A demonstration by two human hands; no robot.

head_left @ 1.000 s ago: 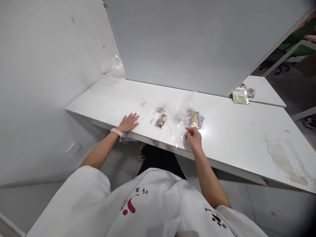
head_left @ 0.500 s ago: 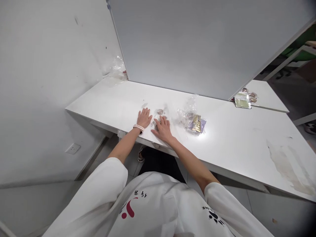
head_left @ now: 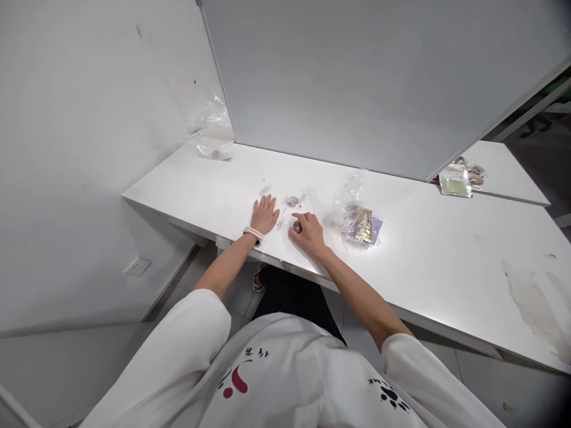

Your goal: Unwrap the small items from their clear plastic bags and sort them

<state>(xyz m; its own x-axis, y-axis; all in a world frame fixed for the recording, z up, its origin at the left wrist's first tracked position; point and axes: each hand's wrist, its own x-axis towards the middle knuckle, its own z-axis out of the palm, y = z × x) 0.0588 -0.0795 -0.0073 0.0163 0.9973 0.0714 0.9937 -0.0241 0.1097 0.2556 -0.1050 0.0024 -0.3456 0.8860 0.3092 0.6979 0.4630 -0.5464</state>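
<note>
My left hand (head_left: 264, 214) lies flat, fingers apart, on the white table (head_left: 446, 249) near its front edge; a pale watch sits on that wrist. Just right of it my right hand (head_left: 307, 232) has its fingers curled over a small brown snack packet (head_left: 297, 226), pinching it against the tabletop. A second small brown packet (head_left: 293, 201) lies a little beyond, between the two hands. Further right rests a clear plastic bag (head_left: 361, 220) with purple and gold packets inside, untouched.
A grey partition board (head_left: 357, 77) stands along the table's back. Crumpled clear plastic (head_left: 213, 134) sits in the far left corner. A green pouch with brown packets (head_left: 459, 177) lies on a second table at the far right. A wall socket (head_left: 137, 266) is below left.
My right hand left the clear bag and crossed left to the small brown packets, then curled its fingers over one. My left hand slid right along the table edge.
</note>
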